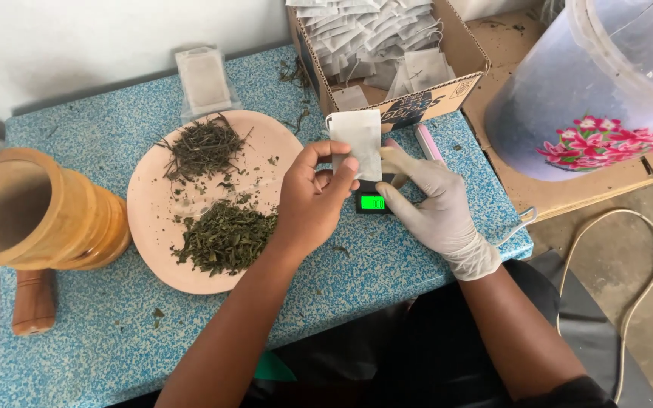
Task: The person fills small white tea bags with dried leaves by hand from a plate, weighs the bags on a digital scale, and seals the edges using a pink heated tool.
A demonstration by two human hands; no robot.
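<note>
Sachet [358,142] upright between both hands

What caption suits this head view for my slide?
Bare left hand and gloved right hand hold a paper sachet above a scale.

One hand gloved, one hand bare, both forearms uncovered

The right hand [436,208] is covered by a thin, pale whitish disposable glove, which is wrinkled over the knuckles and bunched into a loose cuff at the wrist. No glove is worn on the left hand [313,202]. Both forearms are left uncovered, with no sleeves, watch or bands seen on them. Dark, near-black clothing is seen below the arms, along the bottom edge of the view.
</note>
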